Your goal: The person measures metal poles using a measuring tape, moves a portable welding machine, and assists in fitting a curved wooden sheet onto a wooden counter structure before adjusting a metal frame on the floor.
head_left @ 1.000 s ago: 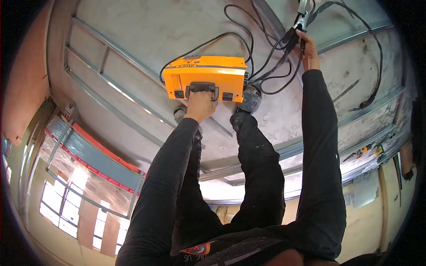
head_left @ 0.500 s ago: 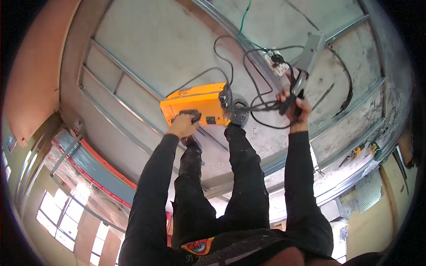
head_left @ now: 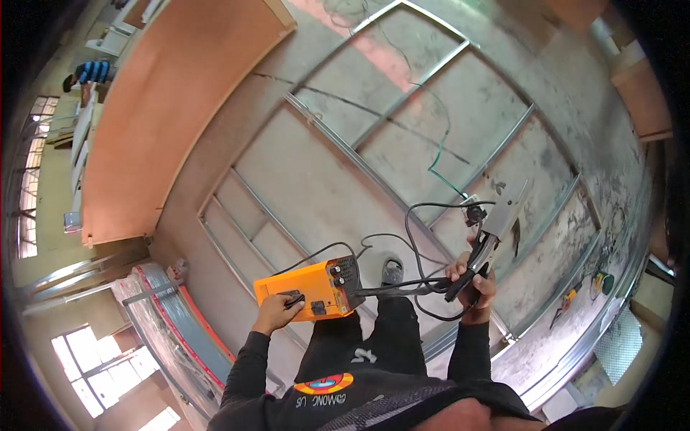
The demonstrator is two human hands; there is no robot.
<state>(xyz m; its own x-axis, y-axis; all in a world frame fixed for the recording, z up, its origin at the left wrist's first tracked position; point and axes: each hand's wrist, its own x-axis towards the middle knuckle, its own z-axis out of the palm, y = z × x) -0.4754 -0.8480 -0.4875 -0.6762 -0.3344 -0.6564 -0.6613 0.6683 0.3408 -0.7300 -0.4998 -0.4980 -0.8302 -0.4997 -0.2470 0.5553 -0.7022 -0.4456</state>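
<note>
My left hand (head_left: 273, 312) is closed around the black top handle of a yellow welding machine (head_left: 314, 285), held in front of my legs. Knobs and a vented dark panel show at its right end. Black cables (head_left: 392, 291) run from that panel to my right hand (head_left: 476, 284), whose fingers are wrapped round the cables and a grey flat metal tool (head_left: 507, 208) with a dark handle. This tool points up and away from me; its exact kind is unclear. Just beyond the right hand, a black plug (head_left: 474, 212) sits at a white socket block, partly hidden by cable.
Metal frames (head_left: 374, 169) lie across the concrete floor around my feet. A green cord (head_left: 444, 136) trails ahead. At left stand a large brown panel (head_left: 172, 93) and plastic-wrapped material (head_left: 162, 316). A person (head_left: 93, 72) in a striped top is far left. Yellow-handled tools (head_left: 571, 296) lie at right.
The view has swung upward, showing more floor and framing ahead. The welding machine and both hands appear lower in view, and the machine's knobbed end now shows. Both hands keep their hold.
</note>
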